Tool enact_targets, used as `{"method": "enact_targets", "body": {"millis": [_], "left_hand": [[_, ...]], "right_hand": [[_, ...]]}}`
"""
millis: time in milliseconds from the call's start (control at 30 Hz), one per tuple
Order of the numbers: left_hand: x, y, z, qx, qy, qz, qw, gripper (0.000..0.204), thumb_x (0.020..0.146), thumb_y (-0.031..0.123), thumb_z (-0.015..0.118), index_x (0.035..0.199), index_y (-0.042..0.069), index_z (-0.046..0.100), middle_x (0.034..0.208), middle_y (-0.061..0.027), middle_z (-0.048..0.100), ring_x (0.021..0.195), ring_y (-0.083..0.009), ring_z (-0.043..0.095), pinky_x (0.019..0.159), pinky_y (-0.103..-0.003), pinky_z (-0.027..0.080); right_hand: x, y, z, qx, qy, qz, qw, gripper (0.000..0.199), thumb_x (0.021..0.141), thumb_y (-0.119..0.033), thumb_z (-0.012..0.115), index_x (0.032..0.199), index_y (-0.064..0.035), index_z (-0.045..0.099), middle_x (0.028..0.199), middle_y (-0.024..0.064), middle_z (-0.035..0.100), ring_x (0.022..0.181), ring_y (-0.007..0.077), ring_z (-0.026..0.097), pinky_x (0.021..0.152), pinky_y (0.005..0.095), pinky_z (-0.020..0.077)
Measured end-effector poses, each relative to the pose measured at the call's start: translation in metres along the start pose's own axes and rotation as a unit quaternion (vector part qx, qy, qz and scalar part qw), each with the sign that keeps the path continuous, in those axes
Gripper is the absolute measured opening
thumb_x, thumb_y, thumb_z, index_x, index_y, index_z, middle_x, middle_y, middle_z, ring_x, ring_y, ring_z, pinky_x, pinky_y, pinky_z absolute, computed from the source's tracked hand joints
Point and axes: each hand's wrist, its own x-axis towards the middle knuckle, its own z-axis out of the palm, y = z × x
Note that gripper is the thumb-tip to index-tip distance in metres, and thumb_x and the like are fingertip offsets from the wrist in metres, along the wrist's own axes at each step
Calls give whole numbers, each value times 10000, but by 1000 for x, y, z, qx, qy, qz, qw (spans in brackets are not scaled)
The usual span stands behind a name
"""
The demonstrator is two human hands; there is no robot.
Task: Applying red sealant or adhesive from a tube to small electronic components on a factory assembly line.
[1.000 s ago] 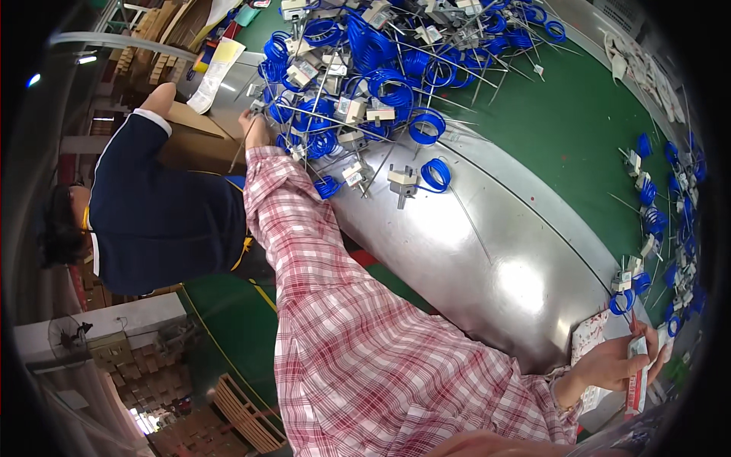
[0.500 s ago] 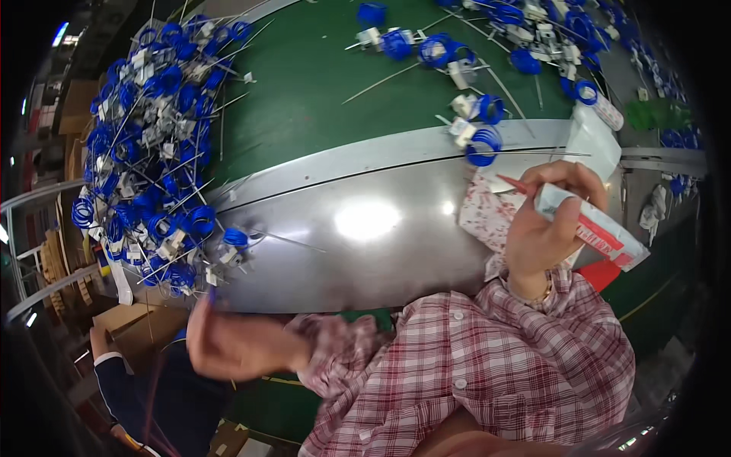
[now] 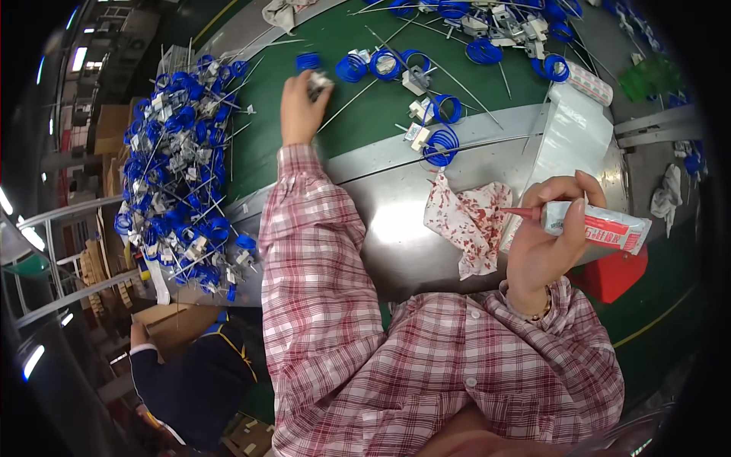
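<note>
Your left hand (image 3: pixel 301 107) is stretched far out over the green bench (image 3: pixel 365 129), fingers closed around a small grey-white part (image 3: pixel 318 80) right at your fingertips. Your right hand (image 3: pixel 544 244) stays close to your body, clamped around a white glue tube (image 3: pixel 601 227) with a red nozzle that points left, toward the red-stained rag (image 3: pixel 468 221) lying just beside that hand on the bright metal edge of the bench.

As for progress, this looks like the middle of a long batch. To the left of your left hand sits a big heap of blue coils with metal pins (image 3: pixel 179 175), tangled together and far larger than anything else in view. Just beyond and to the right of that hand only a few single coil parts (image 3: pixel 438 141) lie apart on the green surface, and another smaller cluster (image 3: pixel 502 30) sits further out toward the far edge. Whether the big heap is finished or waiting stock, the picture does not tell, so the share done cannot be judged closely. The part in your left hand shows no glue yet, as far as can be seen; it is too small to be sure.

Your left arm is nearly straight, the plaid sleeve running up the middle of the view, wrist bent slightly inward. Your right elbow is tucked in, wrist cocked back, tube held level. A person in dark blue (image 3: pixel 194 381) works below the bench, left of your left arm.
</note>
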Motion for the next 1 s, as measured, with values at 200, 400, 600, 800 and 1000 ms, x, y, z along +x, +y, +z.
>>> {"method": "enact_targets", "body": {"millis": [200, 400, 600, 800, 1000], "left_hand": [[-92, 30, -129, -600, 248, -223, 727, 421, 846, 311, 447, 1159, 31, 417, 958, -75, 510, 770, -164, 487, 694, -273, 414], [-178, 90, -182, -760, 242, -153, 584, 473, 828, 401, 469, 1138, 49, 408, 878, -43, 464, 821, -161, 419, 712, -302, 361], [-220, 111, -172, -652, 386, -127, 641, 535, 779, 316, 590, 1178, 34, 374, 974, -56, 470, 961, -169, 443, 815, -333, 382], [-230, 103, -152, -646, 271, -84, 709, 694, 717, 372, 639, 1224, 22, 320, 871, -124, 497, 832, -217, 516, 723, -330, 434], [-221, 127, -103, -903, 85, -47, 418, 705, 769, 561, 460, 1091, -63, 394, 725, -77, 422, 629, -166, 400, 568, -253, 351]], "right_hand": [[5, 1, 2, -19, 17, 34, 999, 300, 845, -186, 399, 1062, 18, 363, 722, 82, 439, 622, 146, 383, 580, 257, 328], [21, -5, -22, 70, 25, -4, 997, 307, 805, -118, 463, 1064, 30, 390, 757, 93, 464, 641, 157, 362, 611, 264, 349], [47, -19, -66, 62, 79, -102, 990, 268, 771, -95, 482, 1000, 35, 430, 792, 145, 475, 630, 197, 395, 595, 292, 371], [48, -31, -70, 40, 91, -144, 985, 286, 754, -118, 493, 1001, 13, 432, 807, 168, 485, 601, 207, 405, 560, 315, 387], [22, -48, -50, 110, 76, -93, 987, 340, 741, -157, 513, 1053, -44, 438, 765, 139, 490, 580, 185, 410, 489, 241, 346]]}}
